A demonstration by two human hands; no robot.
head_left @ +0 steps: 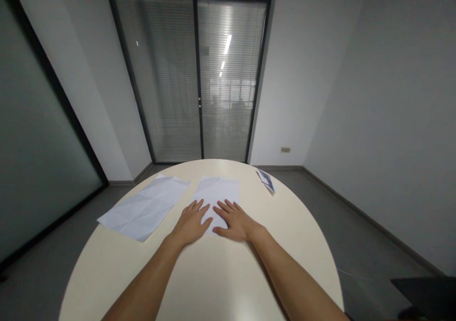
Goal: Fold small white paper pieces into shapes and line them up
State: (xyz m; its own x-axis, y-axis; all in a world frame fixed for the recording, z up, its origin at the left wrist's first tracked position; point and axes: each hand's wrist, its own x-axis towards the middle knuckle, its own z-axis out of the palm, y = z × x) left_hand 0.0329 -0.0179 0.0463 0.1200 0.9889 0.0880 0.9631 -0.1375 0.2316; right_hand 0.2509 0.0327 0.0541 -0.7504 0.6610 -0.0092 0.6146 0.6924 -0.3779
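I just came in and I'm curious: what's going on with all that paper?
The left hand and right hand lie open, fingers spread, on a white sheet on the round table. Neither is gripping anything. A creased sheet lies to the left, and a small white-and-blue piece lies near the table's far right edge.

Shows no readable text, label, brand, number or sign. Bears dark, bluish markings, too small and blurred to make out, on the folded paper near the far right edge of the table.
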